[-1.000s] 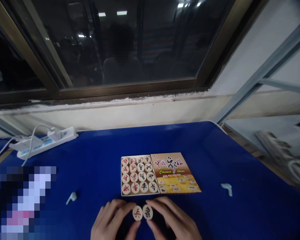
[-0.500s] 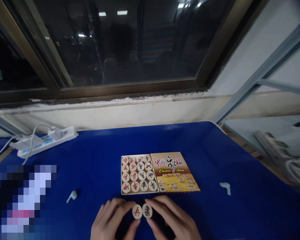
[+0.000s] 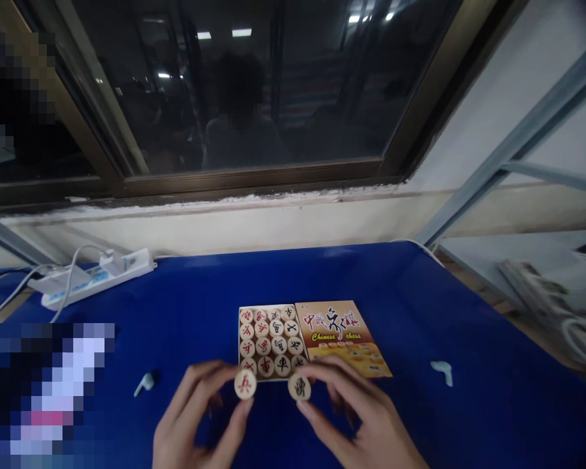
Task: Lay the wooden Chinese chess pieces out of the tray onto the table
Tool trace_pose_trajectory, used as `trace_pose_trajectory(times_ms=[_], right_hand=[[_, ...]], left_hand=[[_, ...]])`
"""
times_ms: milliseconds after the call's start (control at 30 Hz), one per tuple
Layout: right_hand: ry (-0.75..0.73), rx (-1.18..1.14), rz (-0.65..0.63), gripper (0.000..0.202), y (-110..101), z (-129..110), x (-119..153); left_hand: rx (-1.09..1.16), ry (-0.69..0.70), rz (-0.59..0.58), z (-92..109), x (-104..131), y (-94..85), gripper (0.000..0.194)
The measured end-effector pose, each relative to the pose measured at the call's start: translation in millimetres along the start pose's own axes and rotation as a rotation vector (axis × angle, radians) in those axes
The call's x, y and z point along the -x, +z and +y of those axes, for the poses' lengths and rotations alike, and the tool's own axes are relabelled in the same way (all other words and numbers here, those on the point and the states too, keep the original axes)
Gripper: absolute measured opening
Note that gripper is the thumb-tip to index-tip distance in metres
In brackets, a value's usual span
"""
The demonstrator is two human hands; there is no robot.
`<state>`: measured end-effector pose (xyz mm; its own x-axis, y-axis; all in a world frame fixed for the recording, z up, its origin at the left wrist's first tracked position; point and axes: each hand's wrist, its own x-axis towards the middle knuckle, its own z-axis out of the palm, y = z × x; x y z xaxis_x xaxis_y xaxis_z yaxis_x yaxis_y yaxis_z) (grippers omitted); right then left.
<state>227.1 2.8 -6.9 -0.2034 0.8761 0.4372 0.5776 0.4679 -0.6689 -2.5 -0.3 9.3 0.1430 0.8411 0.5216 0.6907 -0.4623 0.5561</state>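
Observation:
Between thumb and forefinger, my left hand pinches a round chess piece with a red character. My right hand pinches a piece with a black character. Both pieces are held face up, apart from each other, at the near edge of an open box. Rows of round pieces with red characters on the left and black ones on the right fill the box. Against its right side lies the "Chinese chess" lid, its near edge partly behind my right hand.
On the blue table, one white earbud lies at the left and another at the right. A white power strip with cables is at the back left. A window and metal frame stand behind.
My hands have moved apart and up toward the box, each with its piece. The two pieces were side by side before and now have a wide gap between them.

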Motion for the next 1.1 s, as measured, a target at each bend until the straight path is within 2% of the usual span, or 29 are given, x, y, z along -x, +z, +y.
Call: trace_pose_trajectory(times_ms=[67, 167, 233, 300, 400, 500, 633, 767, 967, 1100], right_hand=[[-0.041, 0.094, 0.027, 0.017, -8, 4, -24], [-0.106, 0.179, -0.064, 0.018, -11, 18, -64], [-0.142, 0.241, -0.139, 0.019, -7, 30, -85], [-0.153, 0.261, -0.168, 0.018, -1, 41, -98], [-0.148, 0.257, -0.18, 0.022, 8, 49, -100], [-0.149, 0.233, -0.187, 0.026, 10, 49, -94], [-0.164, 0.156, -0.15, 0.017, 7, 45, -91], [-0.168, 0.089, -0.086, 0.02, 6, 43, -91], [-0.155, 0.039, 0.04, 0.018, -2, 44, -95], [-0.151, 0.041, 0.155, 0.017, -18, 40, -99]], left_hand=[[-0.036, 0.053, -0.028, -8, -30, -2.6, 0.018], [-0.074, 0.114, -0.189, -26, -74, 9.0, 0.017], [-0.075, 0.145, -0.25, -38, -94, 22.1, 0.016], [-0.079, 0.164, -0.286, -48, -104, 33.5, 0.014], [-0.082, 0.16, -0.29, -58, -101, 41.6, 0.02], [-0.068, 0.152, -0.275, -60, -94, 41.6, 0.026], [-0.049, 0.17, -0.284, -57, -90, 41.4, 0.019], [-0.035, 0.19, -0.27, -54, -90, 41.3, 0.019], [-0.014, 0.213, -0.131, -54, -97, 33.6, 0.019], [-0.004, 0.214, -0.009, -45, -103, 15.1, 0.019]])
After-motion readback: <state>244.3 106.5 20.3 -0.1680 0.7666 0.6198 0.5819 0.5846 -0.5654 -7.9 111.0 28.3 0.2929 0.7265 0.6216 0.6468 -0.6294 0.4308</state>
